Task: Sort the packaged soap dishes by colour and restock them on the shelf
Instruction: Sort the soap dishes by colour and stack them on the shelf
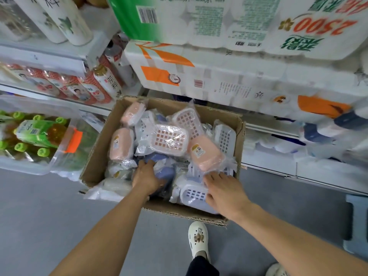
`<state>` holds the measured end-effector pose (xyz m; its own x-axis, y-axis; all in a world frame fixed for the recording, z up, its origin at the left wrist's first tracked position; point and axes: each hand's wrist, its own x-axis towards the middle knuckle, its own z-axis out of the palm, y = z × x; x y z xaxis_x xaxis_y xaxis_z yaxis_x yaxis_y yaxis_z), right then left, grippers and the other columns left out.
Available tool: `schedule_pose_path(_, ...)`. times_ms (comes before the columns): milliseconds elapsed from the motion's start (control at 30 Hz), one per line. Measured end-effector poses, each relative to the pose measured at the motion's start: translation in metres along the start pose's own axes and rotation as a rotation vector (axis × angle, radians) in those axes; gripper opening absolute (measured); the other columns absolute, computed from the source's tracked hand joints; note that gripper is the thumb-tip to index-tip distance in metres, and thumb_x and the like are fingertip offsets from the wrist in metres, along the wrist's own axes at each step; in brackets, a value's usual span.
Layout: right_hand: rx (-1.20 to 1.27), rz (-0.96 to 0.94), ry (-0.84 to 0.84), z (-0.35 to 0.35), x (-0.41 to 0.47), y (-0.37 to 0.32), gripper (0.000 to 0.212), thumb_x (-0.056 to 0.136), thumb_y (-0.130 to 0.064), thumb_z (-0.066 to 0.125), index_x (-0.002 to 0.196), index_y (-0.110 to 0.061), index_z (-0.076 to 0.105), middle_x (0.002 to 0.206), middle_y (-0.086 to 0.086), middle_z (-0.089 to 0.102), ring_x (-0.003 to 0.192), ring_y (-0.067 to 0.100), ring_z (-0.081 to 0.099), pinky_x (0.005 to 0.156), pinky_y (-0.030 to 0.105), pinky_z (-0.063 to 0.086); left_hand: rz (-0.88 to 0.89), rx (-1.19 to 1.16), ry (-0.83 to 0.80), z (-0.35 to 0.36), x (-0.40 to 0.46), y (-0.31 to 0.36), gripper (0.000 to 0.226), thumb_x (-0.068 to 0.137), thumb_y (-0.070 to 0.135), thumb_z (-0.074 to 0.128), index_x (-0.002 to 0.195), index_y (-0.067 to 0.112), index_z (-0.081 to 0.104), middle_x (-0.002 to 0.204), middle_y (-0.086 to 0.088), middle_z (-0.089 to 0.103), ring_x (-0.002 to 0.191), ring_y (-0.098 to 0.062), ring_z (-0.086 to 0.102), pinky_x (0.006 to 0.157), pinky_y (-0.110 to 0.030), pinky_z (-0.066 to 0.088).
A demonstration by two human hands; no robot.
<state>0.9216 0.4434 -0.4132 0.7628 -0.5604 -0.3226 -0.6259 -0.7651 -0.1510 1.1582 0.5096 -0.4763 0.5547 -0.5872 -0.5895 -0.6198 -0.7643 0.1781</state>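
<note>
A: What sits at the far left?

B: A clear plastic bin (pixel 45 166) on the floor, holding bottles with green caps (pixel 42 151). Above it, a shelf (pixel 59 98) carries red-labelled bottles (pixel 65 86), and tall white cans (pixel 65 18) stand higher up.

A: And in the middle?

B: An open cardboard box (pixel 95 156) on the grey floor (pixel 39 206). It is full of packaged soap dishes in clear wrap, all mixed: pink ones (pixel 121 144) to the left and right, a white one with a pink grid (pixel 169 139) at the centre, and blue ones (pixel 225 139) at the right and near edges.

A: Where is the left hand (pixel 146 177)?

B: Inside the box, near side, left of centre. Its fingers curl over a blue soap dish (pixel 165 172) in its wrapper, gripping it.

A: The right hand (pixel 223 190)?

B: Just right of that, at the near right corner of the box. Its fingers are stretched out and spread, resting on a white dish with a blue grid (pixel 194 194), not clamped on it.

A: Further right?

B: Large packs of toilet paper (pixel 239 76) stacked behind the box, and low white shelving (pixel 278 166) beside it. A white clog (pixel 198 240) stands on the floor near the box's near edge.
</note>
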Motion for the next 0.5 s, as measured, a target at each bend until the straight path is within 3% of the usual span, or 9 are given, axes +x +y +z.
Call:
schedule_pose_path(100, 0.191, 0.053, 0.08, -0.025, -0.007, 0.008, 0.024, 0.095, -0.031, 0.045, 0.114, -0.017, 0.041, 0.102, 0.0, 0.057, 0.083, 0.022, 0.059, 0.064, 0.028, 0.038, -0.059, -0.334, 0.043, -0.028, -0.017, 0.012, 0.086, 0.073, 0.031, 0.085, 0.143, 0.011, 0.039, 0.138, -0.012, 0.052, 0.122, -0.033, 0.053, 0.091, -0.034, 0.042)
schedule_pose_path(233, 0.612, 0.217, 0.064, -0.047, -0.018, 0.026, 0.02, 0.096, -0.032, 0.049, 0.098, -0.02, 0.033, 0.08, -0.007, 0.049, 0.066, 0.012, 0.051, 0.06, 0.029, 0.042, -0.022, -0.596, 0.123, -0.063, -0.052, 0.028, 0.07, 0.072, 0.021, 0.086, 0.131, 0.009, 0.05, 0.124, -0.006, 0.06, 0.105, -0.024, 0.057, 0.082, -0.03, 0.042)
schedule_pose_path(333, 1.039, 0.316, 0.149, -0.056, -0.026, 0.043, 0.019, 0.093, -0.024, 0.057, 0.101, -0.017, 0.042, 0.09, -0.004, 0.053, 0.075, 0.007, 0.053, 0.06, 0.014, 0.044, -0.014, -0.768, 0.174, -0.083, -0.082, 0.04, 0.064, 0.077, 0.016, 0.082, 0.131, 0.003, 0.048, 0.128, -0.01, 0.058, 0.109, -0.025, 0.057, 0.083, -0.031, 0.043)
schedule_pose_path(400, 1.238, 0.361, 0.19, -0.065, -0.036, 0.056, 0.022, 0.093, -0.02, 0.061, 0.108, -0.017, 0.045, 0.104, -0.003, 0.057, 0.091, 0.009, 0.059, 0.072, 0.019, 0.051, -0.011, -0.884, 0.21, -0.092, -0.108, 0.057, 0.073, 0.081, 0.02, 0.08, 0.14, 0.0, 0.043, 0.132, -0.012, 0.055, 0.113, -0.027, 0.057, 0.082, -0.031, 0.045)
schedule_pose_path(500, 1.443, 0.415, 0.228, -0.085, -0.056, 0.078, 0.026, 0.091, -0.015, 0.066, 0.11, -0.021, 0.05, 0.103, -0.007, 0.061, 0.085, 0.001, 0.062, 0.062, 0.015, 0.05, 0.031, -0.95, 0.232, -0.093, -0.141, 0.092, 0.056, 0.083, 0.025, 0.078, 0.127, 0.001, 0.052, 0.12, -0.018, 0.063, 0.088, -0.02, 0.061, 0.073, -0.036, 0.052)
